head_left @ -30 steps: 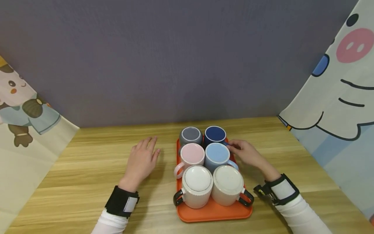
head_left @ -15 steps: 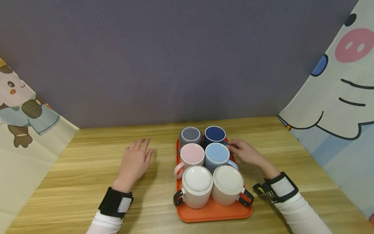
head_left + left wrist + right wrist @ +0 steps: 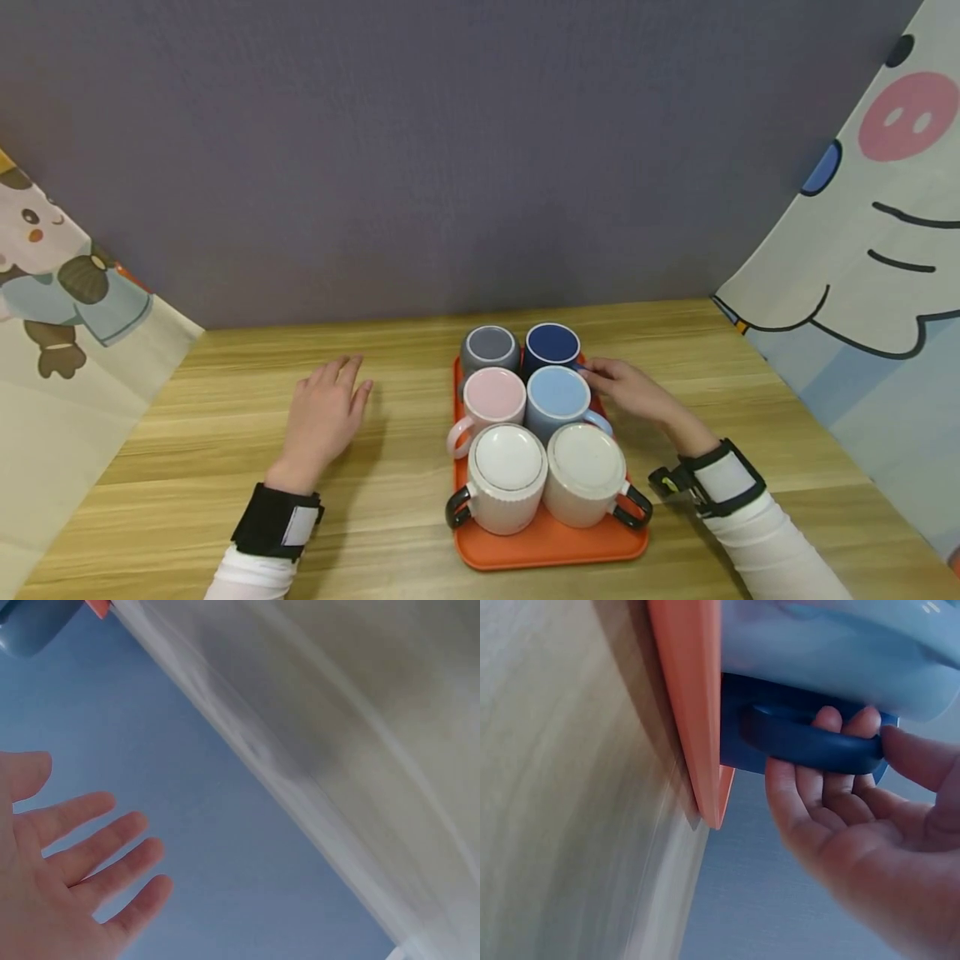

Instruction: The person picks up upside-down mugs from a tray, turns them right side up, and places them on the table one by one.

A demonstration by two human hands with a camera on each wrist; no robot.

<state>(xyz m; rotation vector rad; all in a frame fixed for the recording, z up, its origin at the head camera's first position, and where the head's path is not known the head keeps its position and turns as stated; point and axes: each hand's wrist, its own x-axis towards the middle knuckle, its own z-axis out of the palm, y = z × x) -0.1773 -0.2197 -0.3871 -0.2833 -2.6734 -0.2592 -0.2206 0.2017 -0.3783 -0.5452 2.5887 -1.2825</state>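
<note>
An orange tray (image 3: 551, 546) bears several mugs, all upside down. At its far right stands the dark blue mug (image 3: 552, 343), whose handle (image 3: 810, 744) my right hand (image 3: 626, 387) grips, fingers passing through the loop and thumb at its end in the right wrist view. Beside it is a grey mug (image 3: 491, 346). The middle row holds a pink mug (image 3: 495, 396) and a light blue mug (image 3: 558, 393). Two whitish mugs with black handles, a left one (image 3: 507, 467) and a right one (image 3: 588, 467), stand nearest. My left hand (image 3: 322, 417) hovers left of the tray, fingers spread, holding nothing.
A wood-grain table (image 3: 405, 500) lies under the tray, backed by a grey wall panel (image 3: 450, 167). Cartoon-printed cloths hang at both sides, the left cloth (image 3: 75, 417) and the right cloth (image 3: 862, 292).
My left hand has drifted left, away from the tray. The right hand stays at the dark blue mug's handle, and the mugs have not moved.
</note>
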